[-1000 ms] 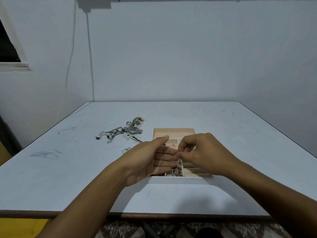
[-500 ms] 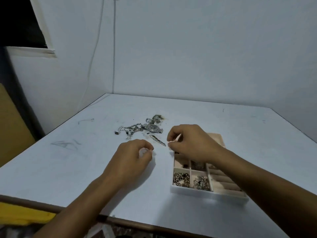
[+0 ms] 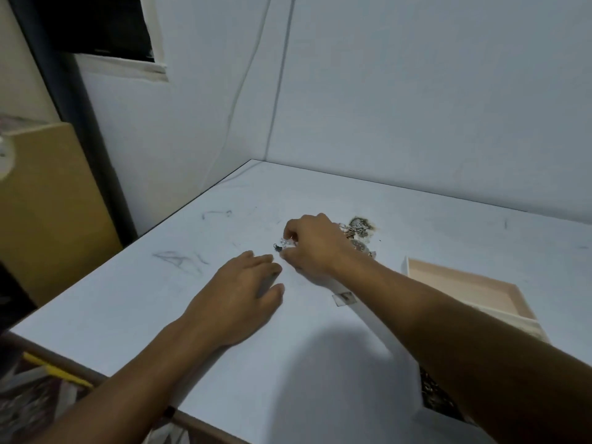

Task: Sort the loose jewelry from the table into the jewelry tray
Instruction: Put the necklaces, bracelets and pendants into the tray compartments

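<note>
We start with the white tabletop (image 3: 144,299), which fills the lower view and meets two walls at its far corner. On its right side sits the jewelry tray (image 3: 458,283). Its far, pale pink compartment is bare as far as we can see. The right forearm (image 3: 480,341) crosses over the tray's middle, and below the arm a near compartment shows a dark glint of pieces already put away.

The left hand (image 3: 237,302) lies palm down near the middle of the tabletop, its grip spread and relaxed, holding nothing. The right hand (image 3: 315,248) reaches past it toward the far side with fingers curled, and its grip pinches a small piece (image 3: 282,244), clear with a dark end, at the fingertips. We cannot tell whether that piece is off the surface yet.

Just behind the right hand lies the pile of loose jewelry (image 3: 360,227), a tangle of chains with what looks like a watch (image 3: 361,247) at its near edge. A small clear bag (image 3: 344,298) lies flat between the hands and the tray.

We judge that the pick-up step is in hand, with most of the pile still unsorted. The next move calls for lifting the piece free of the tangle, carrying it right over the tray wall and choosing a compartment. A snagged chain could drag others along.
</note>
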Action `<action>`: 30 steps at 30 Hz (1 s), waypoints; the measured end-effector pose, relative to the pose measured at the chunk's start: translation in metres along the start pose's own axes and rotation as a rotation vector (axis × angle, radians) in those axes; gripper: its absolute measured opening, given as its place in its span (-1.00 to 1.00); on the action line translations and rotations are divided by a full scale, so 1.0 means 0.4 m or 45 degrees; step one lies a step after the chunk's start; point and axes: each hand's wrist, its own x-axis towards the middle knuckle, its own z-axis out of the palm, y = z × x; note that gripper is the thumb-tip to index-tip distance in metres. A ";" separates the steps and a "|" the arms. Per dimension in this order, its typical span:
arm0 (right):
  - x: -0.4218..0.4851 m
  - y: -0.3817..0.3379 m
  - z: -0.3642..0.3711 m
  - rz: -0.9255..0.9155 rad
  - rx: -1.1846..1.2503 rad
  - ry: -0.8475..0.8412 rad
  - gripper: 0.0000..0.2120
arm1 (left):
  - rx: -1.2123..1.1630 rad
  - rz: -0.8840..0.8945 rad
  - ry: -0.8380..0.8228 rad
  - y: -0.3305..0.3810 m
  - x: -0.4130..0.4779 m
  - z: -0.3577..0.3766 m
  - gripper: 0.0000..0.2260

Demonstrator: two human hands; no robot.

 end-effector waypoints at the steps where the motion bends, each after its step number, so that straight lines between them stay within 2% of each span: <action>1: 0.013 -0.004 0.005 0.005 0.002 -0.033 -0.74 | -0.007 0.006 0.003 -0.002 0.000 -0.001 -0.63; 5: 0.047 -0.019 0.008 -0.006 0.023 -0.100 -0.87 | -0.031 -0.004 0.042 -0.018 0.005 -0.008 -0.67; 10: 0.052 -0.036 0.011 -0.034 -0.021 -0.109 -0.89 | -0.112 -0.044 0.139 -0.038 0.010 -0.004 -0.71; 16: 0.057 -0.038 -0.016 -0.067 0.212 -0.154 -0.84 | -0.171 -0.115 0.194 -0.044 0.009 0.005 -0.74; 30: 0.032 -0.046 -0.125 -0.207 0.235 -0.062 -0.89 | -0.320 -0.277 0.205 0.003 0.032 -0.014 -0.73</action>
